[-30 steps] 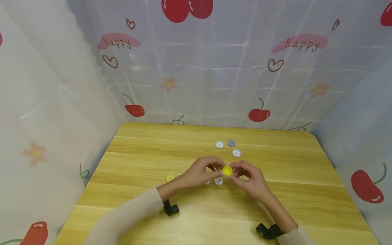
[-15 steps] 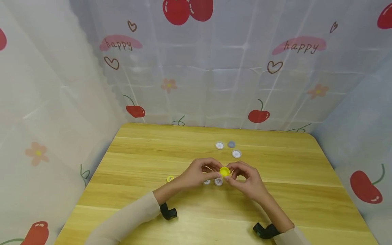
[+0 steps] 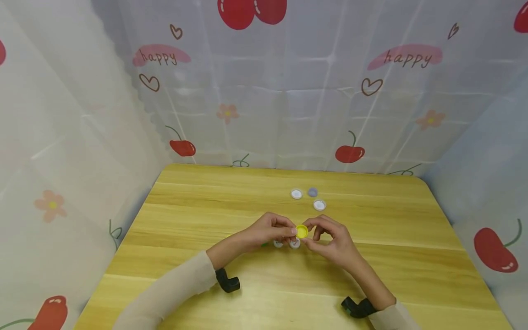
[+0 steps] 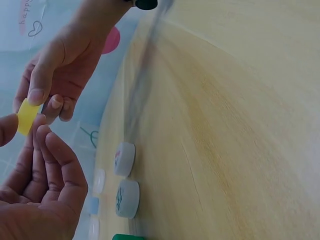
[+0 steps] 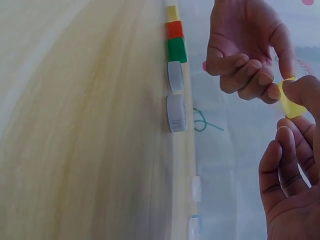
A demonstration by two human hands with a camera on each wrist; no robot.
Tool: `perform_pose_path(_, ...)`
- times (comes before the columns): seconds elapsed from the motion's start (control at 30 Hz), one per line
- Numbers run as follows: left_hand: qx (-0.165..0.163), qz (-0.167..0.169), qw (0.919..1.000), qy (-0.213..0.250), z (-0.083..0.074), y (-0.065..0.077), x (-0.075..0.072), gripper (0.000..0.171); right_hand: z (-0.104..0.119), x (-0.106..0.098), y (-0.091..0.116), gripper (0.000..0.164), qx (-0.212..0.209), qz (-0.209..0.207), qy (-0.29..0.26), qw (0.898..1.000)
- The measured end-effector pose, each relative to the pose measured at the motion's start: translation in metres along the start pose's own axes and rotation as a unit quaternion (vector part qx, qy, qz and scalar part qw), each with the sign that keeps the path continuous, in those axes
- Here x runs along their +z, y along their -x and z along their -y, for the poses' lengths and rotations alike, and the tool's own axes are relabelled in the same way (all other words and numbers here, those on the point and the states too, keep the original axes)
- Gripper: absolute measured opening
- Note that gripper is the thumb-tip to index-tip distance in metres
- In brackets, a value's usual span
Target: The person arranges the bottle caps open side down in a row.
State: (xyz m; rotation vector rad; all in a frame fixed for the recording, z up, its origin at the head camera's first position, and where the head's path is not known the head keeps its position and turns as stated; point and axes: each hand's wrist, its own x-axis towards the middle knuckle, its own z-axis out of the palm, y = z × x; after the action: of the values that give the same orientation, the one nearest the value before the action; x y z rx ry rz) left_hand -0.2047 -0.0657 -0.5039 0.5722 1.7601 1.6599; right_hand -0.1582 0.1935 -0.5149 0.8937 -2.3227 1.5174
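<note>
A yellow bottle cap [image 3: 302, 231] is held up over the table between both hands, its hollow side facing the head camera. My left hand [image 3: 266, 231] pinches its left edge, thumb in front. From the other side, my right hand [image 3: 335, 243] pinches the cap with thumb and fingertips, as the right wrist view also shows. Beneath the hands, two white caps with printed tops, one [image 3: 294, 243] beside another [image 3: 278, 244], lie on the table. A green cap [image 5: 177, 50], a red-orange cap [image 5: 175, 29] and a second yellow cap [image 5: 172, 12] continue that row, mostly hidden by my left arm in the head view.
Farther back on the wooden table [image 3: 206, 192] lie a white disc [image 3: 296, 194], a grey-blue disc [image 3: 312, 192] and another white disc [image 3: 319, 205]. A cherry-print curtain [image 3: 264, 105] encloses the table at the back and sides.
The yellow cap has shifted slightly left. My left thumb has come up onto its edge and the left fingers have curled more. A bit of the green cap now shows under my left wrist.
</note>
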Motion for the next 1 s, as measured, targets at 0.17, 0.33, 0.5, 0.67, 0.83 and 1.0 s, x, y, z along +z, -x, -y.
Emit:
perform_pose_path(0.17, 0.01, -0.009, 0.9997, -0.022, -0.003, 0.001, 0.001, 0.03, -0.004, 0.001, 0.001, 0.039, -0.004, -0.004, 0.007, 1.0)
perform_pose_path(0.33, 0.037, -0.028, 0.9973, -0.057, -0.002, 0.002, 0.001, 0.027, -0.007, 0.003, 0.002, 0.042, -0.013, -0.005, 0.014, 1.0)
perform_pose_path(0.5, 0.082, -0.065, 0.9861, -0.129, 0.0, 0.003, -0.001, 0.021, -0.007, 0.004, 0.002, 0.047, 0.01, -0.003, 0.013, 1.0)
perform_pose_path(0.67, 0.111, -0.122, 0.9647, -0.206, 0.002, 0.005, -0.003, 0.014, -0.004, 0.007, 0.0, 0.026, 0.114, 0.014, -0.049, 0.992)
perform_pose_path(0.83, 0.155, -0.149, 0.9345, -0.283, 0.001, 0.009, -0.001, 0.009, -0.003, 0.011, -0.005, 0.04, 0.247, 0.051, -0.145, 0.957)
perform_pose_path(1.0, 0.246, -0.148, 0.8614, -0.419, 0.0, 0.008, 0.002, 0.01, -0.002, 0.013, -0.01, 0.051, 0.298, 0.072, -0.193, 0.932)
